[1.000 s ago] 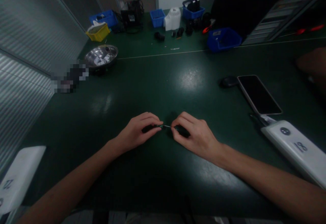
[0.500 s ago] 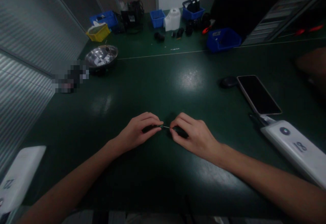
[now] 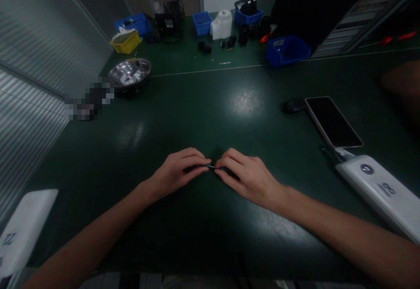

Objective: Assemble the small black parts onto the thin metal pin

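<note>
Near the middle of the green table, my left hand [image 3: 183,166] pinches a small green piece [image 3: 208,165] between thumb and fingertips. Most of that piece is covered by the fingers, so its kind does not show. Facing it, my right hand [image 3: 244,173] pinches a thin metal rod [image 3: 213,167] whose tip points left and meets or nearly meets the green piece. The rest of the rod is hidden inside the right hand. Only a narrow gap separates the fingertips of both hands, which are low over the tabletop.
To the right lie a phone [image 3: 333,121], a black mouse [image 3: 294,105] and a white power bank [image 3: 380,188]. Another white device [image 3: 28,227] is at left. A metal bowl [image 3: 113,79], a yellow bin [image 3: 126,43] and blue bins [image 3: 202,24] stand farther back. Another person's arm [image 3: 402,81] shows at right.
My right hand has shifted slightly left, closer to the left fingertips, so less of the rod shows. Its fingers are a little flatter. The left hand has barely moved.
</note>
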`<control>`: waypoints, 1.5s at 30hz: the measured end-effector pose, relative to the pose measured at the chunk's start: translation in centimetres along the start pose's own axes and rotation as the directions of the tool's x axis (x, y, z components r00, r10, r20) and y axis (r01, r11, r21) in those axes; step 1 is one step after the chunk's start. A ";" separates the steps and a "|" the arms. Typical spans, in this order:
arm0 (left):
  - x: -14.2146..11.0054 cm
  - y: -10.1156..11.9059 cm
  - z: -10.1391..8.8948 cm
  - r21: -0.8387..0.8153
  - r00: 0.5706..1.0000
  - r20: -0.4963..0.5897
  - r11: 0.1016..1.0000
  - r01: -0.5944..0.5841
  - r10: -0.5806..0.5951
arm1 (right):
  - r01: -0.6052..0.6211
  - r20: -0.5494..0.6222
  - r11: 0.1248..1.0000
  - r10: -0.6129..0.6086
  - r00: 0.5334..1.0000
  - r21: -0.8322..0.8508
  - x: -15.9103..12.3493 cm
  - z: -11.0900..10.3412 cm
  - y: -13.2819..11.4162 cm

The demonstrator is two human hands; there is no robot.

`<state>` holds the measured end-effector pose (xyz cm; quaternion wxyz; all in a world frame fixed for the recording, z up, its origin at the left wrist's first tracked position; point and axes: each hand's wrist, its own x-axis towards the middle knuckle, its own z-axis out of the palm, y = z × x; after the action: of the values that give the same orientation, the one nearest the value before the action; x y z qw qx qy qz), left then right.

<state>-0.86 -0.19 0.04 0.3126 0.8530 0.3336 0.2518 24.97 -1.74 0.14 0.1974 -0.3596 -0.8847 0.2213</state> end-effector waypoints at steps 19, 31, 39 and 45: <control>0.0 0.4 0.3 0.033 1.000 -0.007 0.999 -0.013 0.014 | -0.046 -0.109 0.997 0.053 0.993 0.065 -0.1 0.1 0.0; 0.3 0.7 0.4 0.297 0.990 0.132 0.955 -0.001 -0.040 | -0.214 -0.174 0.969 0.191 0.966 -0.126 -0.2 0.4 0.0; 0.1 0.8 -0.1 0.192 0.996 0.081 0.981 0.004 -0.020 | -0.276 -0.191 0.954 0.251 0.949 -0.119 -0.2 0.3 0.0; -0.1 0.6 0.3 0.269 0.987 0.128 0.954 -0.133 0.101 | -0.276 -0.195 0.959 0.259 0.946 -0.068 -0.2 0.4 0.1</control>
<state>-0.46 -0.68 0.20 0.1931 0.9194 0.2962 0.1723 24.96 -1.86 -0.24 0.2293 -0.5040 -0.8152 0.1700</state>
